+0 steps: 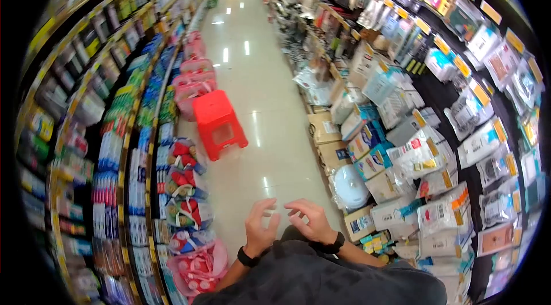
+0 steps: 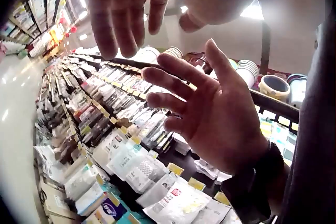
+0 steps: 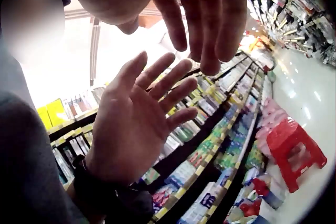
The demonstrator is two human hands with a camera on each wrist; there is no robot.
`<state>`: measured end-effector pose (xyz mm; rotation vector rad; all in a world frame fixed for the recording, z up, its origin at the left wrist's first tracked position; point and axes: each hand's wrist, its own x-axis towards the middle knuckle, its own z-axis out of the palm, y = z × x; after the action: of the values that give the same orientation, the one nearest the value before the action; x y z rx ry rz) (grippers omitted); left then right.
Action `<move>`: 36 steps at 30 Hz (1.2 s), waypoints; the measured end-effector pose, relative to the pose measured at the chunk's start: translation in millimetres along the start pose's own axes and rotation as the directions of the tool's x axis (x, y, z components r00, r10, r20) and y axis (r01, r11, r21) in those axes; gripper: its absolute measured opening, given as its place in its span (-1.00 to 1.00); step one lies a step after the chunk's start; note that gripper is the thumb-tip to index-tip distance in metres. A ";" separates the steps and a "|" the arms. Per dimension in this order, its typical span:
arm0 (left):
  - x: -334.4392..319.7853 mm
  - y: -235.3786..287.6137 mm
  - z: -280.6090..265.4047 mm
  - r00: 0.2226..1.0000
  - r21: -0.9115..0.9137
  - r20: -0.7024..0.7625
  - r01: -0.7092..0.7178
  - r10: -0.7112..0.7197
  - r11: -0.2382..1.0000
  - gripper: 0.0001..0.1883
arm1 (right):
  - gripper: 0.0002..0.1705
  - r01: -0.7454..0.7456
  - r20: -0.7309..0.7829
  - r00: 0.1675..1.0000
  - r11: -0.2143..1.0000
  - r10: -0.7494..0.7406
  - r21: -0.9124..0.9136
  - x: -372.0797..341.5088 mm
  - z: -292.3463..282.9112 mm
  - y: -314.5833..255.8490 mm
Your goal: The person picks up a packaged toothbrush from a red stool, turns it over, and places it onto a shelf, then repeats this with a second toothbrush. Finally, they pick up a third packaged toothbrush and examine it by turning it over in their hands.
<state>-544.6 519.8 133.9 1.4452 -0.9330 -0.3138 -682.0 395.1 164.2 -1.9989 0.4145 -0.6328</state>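
Both hands are raised in front of the body above the aisle floor, palms facing each other with a gap between. My left hand (image 1: 262, 226) has its fingers loosely bent and holds nothing; its palm shows in the right wrist view, where the left hand (image 3: 135, 124) has spread fingers. My right hand (image 1: 311, 222) also holds nothing, fingers relaxed and slightly curved towards the left one. From the left wrist camera the right hand (image 2: 218, 113) is seen palm-on, fingers apart. Dark bands (image 1: 248, 257) circle both wrists.
A red plastic stool (image 1: 215, 113) stands on the shiny aisle floor (image 1: 270, 150) ahead, left of centre. Pink baskets (image 1: 198, 70) line the left shelf's foot, another pink basket (image 1: 221, 253) nearer. Packaged goods (image 1: 422, 153) hang on the right rack; boxed goods (image 1: 106, 187) fill the left shelves.
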 end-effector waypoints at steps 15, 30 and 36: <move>231.6 -75.7 81.0 0.995 0.048 0.095 -0.012 0.008 0.999 -0.64 | -0.69 -0.014 -0.116 0.993 1.000 0.015 0.016 199.1 -89.6 124.7; 400.3 -109.7 108.1 0.992 0.252 -0.059 0.125 -0.114 0.960 -0.64 | -0.63 0.175 0.140 0.969 0.967 -0.202 0.184 441.8 -128.6 224.0; 496.8 -158.3 113.3 0.995 0.173 -0.062 0.089 -0.080 0.981 -0.66 | -0.47 0.124 0.032 0.991 0.981 -0.130 0.148 516.5 -144.8 241.9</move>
<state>-258.2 69.7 145.7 1.6508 -0.8735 -0.2584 -357.3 -95.3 145.4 -1.9057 0.2101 -0.6805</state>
